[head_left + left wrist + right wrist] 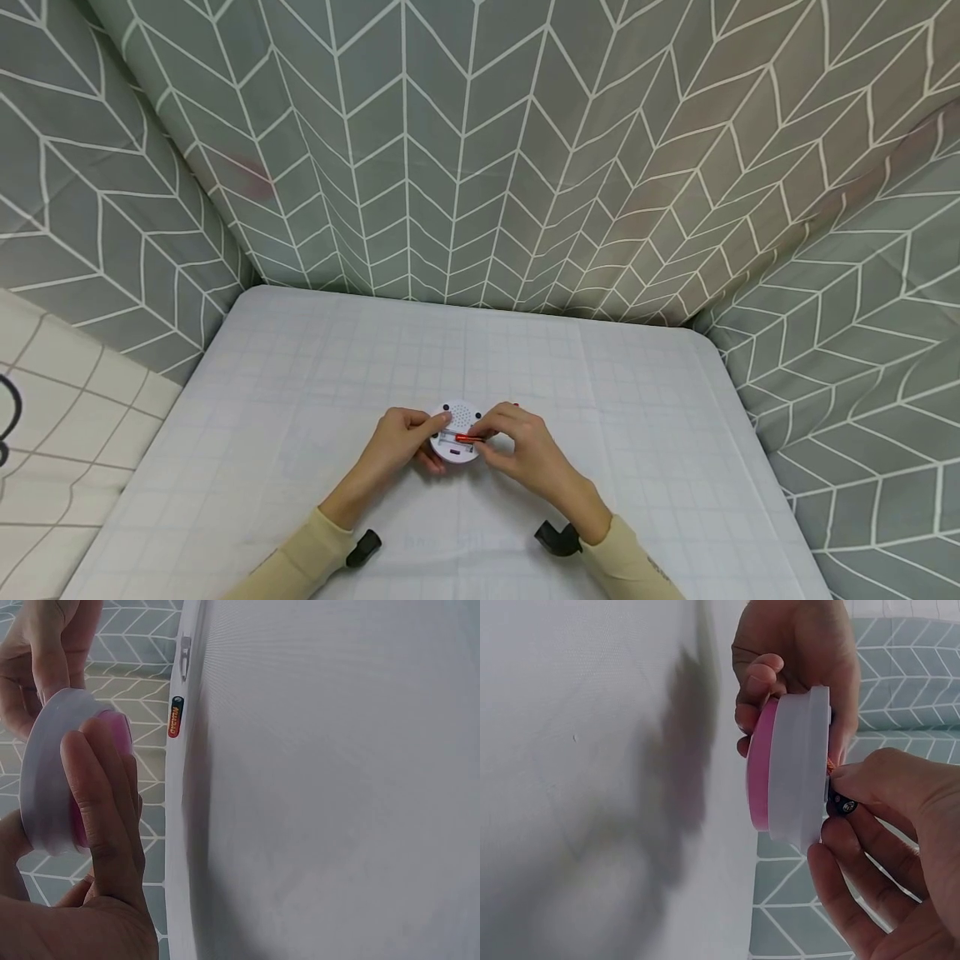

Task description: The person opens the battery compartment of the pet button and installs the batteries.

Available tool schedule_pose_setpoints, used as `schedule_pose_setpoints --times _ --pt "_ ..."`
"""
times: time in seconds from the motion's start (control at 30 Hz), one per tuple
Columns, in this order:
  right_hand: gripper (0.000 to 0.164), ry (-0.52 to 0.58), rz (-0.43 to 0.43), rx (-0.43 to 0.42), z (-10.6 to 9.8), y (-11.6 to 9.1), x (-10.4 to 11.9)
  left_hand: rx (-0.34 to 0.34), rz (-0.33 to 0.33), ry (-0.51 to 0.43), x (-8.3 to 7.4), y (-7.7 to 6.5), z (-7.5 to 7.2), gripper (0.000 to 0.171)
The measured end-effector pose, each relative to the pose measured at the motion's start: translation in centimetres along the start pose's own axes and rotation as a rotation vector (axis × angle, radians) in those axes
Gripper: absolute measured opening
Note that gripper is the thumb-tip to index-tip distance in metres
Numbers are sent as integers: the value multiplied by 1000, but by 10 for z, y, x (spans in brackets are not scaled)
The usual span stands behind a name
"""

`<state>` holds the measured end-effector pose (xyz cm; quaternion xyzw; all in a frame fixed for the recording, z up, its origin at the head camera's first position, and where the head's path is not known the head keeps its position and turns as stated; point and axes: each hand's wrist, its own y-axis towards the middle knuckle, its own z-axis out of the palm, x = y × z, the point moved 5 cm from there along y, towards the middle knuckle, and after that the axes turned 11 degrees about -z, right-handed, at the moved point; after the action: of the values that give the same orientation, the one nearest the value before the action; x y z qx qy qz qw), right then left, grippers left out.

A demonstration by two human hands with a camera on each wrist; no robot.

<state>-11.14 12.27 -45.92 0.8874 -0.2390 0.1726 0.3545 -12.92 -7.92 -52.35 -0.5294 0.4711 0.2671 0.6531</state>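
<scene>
A round white device (pixel 460 417) with a pink front (pixel 760 769) is held above the table with its back turned up. Its back shows a patch of small holes, dark feet and an oblong battery compartment. My left hand (pixel 402 439) grips the device by its left side, thumb on the back and fingers against the pink face. A red-and-black battery (pixel 467 438) is pinched in my right hand (pixel 528 450), tilted at the compartment. In the right wrist view the battery's dark end (pixel 845 805) sticks out between thumb and fingers. How far it sits inside is hidden.
Another red-and-black battery (pixel 175 717) lies on the white-covered table (pixel 300 358), mostly hidden behind my right hand in the head view. Near it lies a small pale piece (pixel 185 658), kind unclear. Patterned grey curtains (pixel 480 167) surround the table's back and sides.
</scene>
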Motion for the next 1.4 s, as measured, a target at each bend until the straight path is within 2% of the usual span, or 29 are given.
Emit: schedule_pose_setpoints --times 0.27,0.4,0.57,0.93,1.17,1.4 --pt "20 17 13 -14 4 2 1 9 -7 -11 1 -1 0 46" --pt "18 28 13 -64 -1 1 0 -4 -22 -6 1 -1 0 46" --pt "16 0 14 -110 -8 -1 -2 -20 -9 8 0 -1 0 46" --pt "13 22 39 -75 -2 -4 -3 -11 7 1 -1 -4 1 45" --pt "13 44 129 -56 -3 -4 -5 -13 24 15 -3 -6 2 44" --pt "5 196 285 -22 0 -5 -8 1 22 17 -1 -4 3 42"
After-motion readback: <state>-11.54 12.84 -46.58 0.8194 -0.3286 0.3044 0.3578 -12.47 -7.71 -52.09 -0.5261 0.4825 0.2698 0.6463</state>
